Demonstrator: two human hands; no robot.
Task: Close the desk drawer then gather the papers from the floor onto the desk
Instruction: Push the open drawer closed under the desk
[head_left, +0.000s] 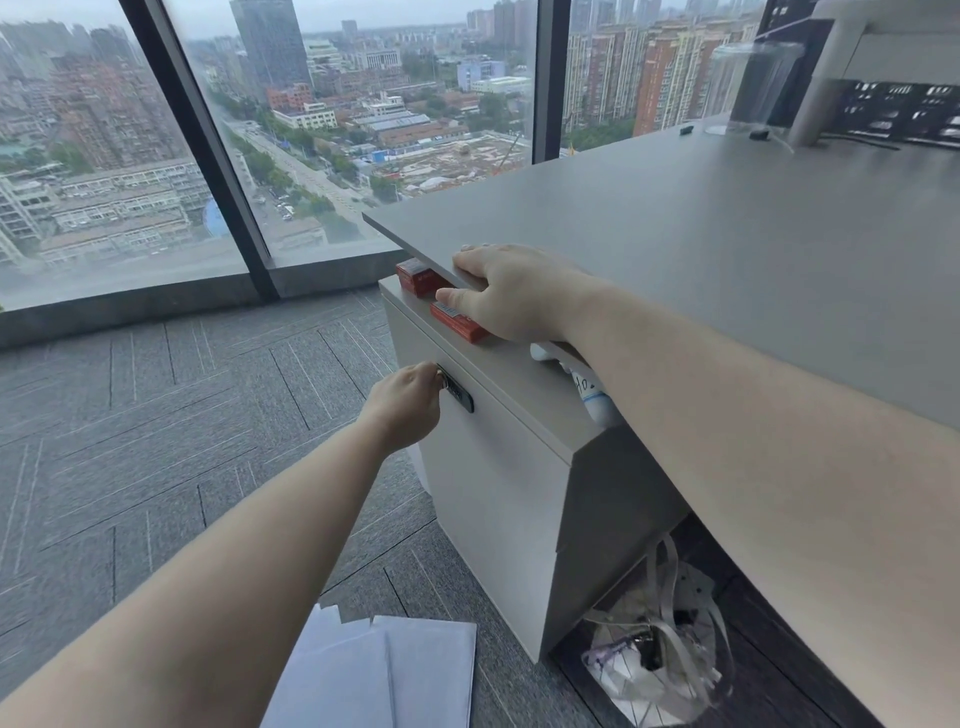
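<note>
The light grey desk drawer (493, 483) stands pulled out from under the grey desk (701, 234). My left hand (408, 402) is closed around the drawer's black handle (460, 392) on its front panel. My right hand (511, 293) rests on the desk's front edge, fingers on top and thumb below. Red boxes (457, 322) and a white item (592, 395) lie inside the drawer, partly hidden by my right arm. White papers (384, 670) lie on the grey carpet at the bottom, in front of the drawer, partly covered by my left forearm.
A wire bin (660, 660) with white bags sits under the desk. Floor-to-ceiling windows with a dark frame (208, 156) stand beyond the carpet. A clear container (753, 83) and a white stand (841, 62) over a black keyboard are at the desk's far right.
</note>
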